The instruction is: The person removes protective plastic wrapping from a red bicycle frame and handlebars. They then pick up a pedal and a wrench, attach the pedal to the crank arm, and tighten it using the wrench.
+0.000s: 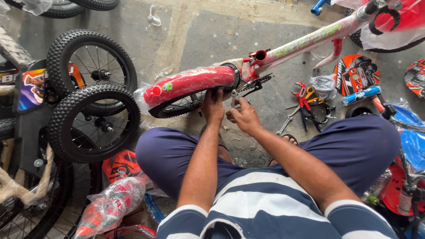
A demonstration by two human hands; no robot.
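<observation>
A small pink bicycle frame point(310, 40) lies on the concrete floor in front of me, its rear wheel point(186, 102) under a red mudguard point(190, 82) still in plastic wrap. My left hand point(214, 107) grips at the wheel hub just below the mudguard. My right hand point(242, 116) is beside it, fingers closed around a small metal tool point(233, 95) at the axle, near the chain point(259, 82). What the left hand holds is hidden by its fingers.
Two black knobby wheels point(93, 95) lean at the left by a dark frame. Red-handled pliers and spanners point(303, 106) lie on the floor to the right, with round printed plates point(355, 73) and a blue part point(409, 128). Wrapped red parts point(110, 206) sit by my left knee.
</observation>
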